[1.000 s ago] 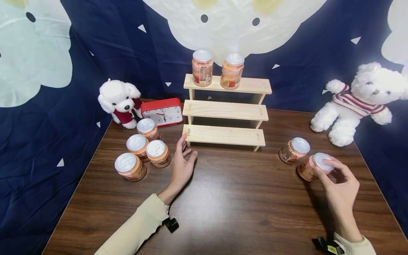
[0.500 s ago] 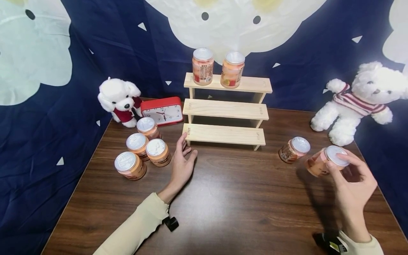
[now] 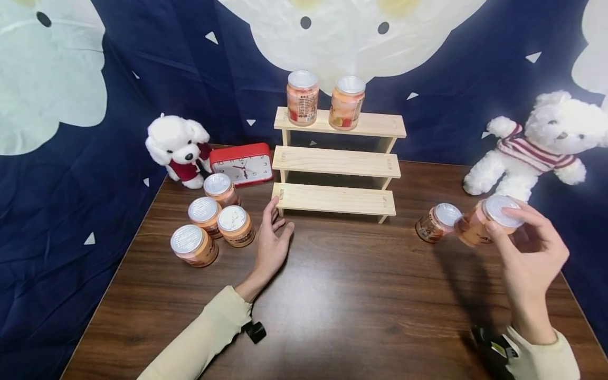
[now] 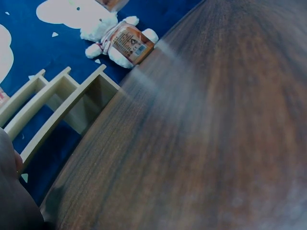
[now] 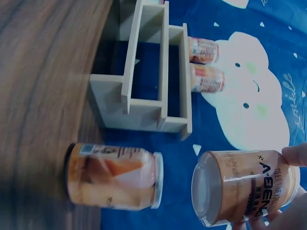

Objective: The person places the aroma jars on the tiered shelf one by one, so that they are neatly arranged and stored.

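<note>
My right hand [image 3: 537, 258] grips a jar with an orange label and silver lid [image 3: 484, 221] near its top, tilted and raised off the table. In the right wrist view the held jar [image 5: 244, 187] shows its clear bottom and black lettering. Just left of it a second jar [image 3: 438, 222] stands on the table. My left hand [image 3: 273, 248] rests on the table, fingertips at the left front corner of the lowest step of a wooden three-step shelf [image 3: 334, 199]. Two more jars [image 3: 302, 99] stand on its top step.
Several matching jars [image 3: 195, 246] stand grouped on the left. Behind them are a red alarm clock [image 3: 242, 164] and a white plush dog [image 3: 178, 150]. A white teddy bear [image 3: 537, 153] sits at the back right, before a dark blue cloth backdrop [image 3: 427, 126].
My right hand has lifted the jar off the table, moving it slightly right, then up and toward the back. The left hand has stayed in place.
</note>
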The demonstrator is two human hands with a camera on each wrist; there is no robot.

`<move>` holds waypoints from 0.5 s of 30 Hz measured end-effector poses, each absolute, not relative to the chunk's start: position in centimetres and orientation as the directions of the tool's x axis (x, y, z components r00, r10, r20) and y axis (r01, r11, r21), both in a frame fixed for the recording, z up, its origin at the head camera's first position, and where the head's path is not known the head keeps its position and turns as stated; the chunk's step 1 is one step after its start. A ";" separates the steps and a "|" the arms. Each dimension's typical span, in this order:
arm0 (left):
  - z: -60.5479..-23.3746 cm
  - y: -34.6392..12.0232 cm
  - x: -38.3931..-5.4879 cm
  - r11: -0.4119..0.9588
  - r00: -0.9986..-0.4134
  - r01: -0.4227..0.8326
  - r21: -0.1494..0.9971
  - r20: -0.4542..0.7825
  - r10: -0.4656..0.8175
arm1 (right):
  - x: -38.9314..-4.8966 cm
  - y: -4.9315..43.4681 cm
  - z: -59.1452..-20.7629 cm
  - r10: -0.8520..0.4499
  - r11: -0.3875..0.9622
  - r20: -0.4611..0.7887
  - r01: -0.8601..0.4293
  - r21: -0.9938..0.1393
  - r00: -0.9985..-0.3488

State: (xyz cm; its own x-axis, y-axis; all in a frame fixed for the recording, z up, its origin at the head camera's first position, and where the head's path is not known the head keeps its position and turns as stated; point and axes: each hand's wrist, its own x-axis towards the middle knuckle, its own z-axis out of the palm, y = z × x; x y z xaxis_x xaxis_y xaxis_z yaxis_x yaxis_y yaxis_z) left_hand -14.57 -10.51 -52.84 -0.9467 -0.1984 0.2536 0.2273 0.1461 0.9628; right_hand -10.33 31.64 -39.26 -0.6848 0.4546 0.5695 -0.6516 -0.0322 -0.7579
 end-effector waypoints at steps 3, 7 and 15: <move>-53.6 -10.7 -14.9 0.150 -0.950 0.210 0.966 0.238 -0.204 | -11.1 31.0 -38.9 0.420 -0.050 0.573 -0.648 -0.760 -0.704; -54.2 -10.8 -15.1 0.160 -0.946 0.223 0.962 0.253 -0.203 | -11.9 30.1 -38.5 0.389 -0.063 0.567 -0.635 -0.770 -0.726; -52.5 -10.6 -14.4 0.158 -0.949 0.216 0.964 0.245 -0.199 | -13.1 28.4 -37.5 0.334 -0.052 0.570 -0.619 -0.784 -0.750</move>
State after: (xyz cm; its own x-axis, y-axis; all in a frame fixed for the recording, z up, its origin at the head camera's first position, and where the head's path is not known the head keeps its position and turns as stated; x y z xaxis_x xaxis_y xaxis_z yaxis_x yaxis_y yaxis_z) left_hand -14.37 -10.57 -52.50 -0.9488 -0.1994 0.2449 0.2156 0.1580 0.9636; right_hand -13.06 28.40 -37.45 -0.7504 0.3342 0.5702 -0.6189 -0.0523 -0.7838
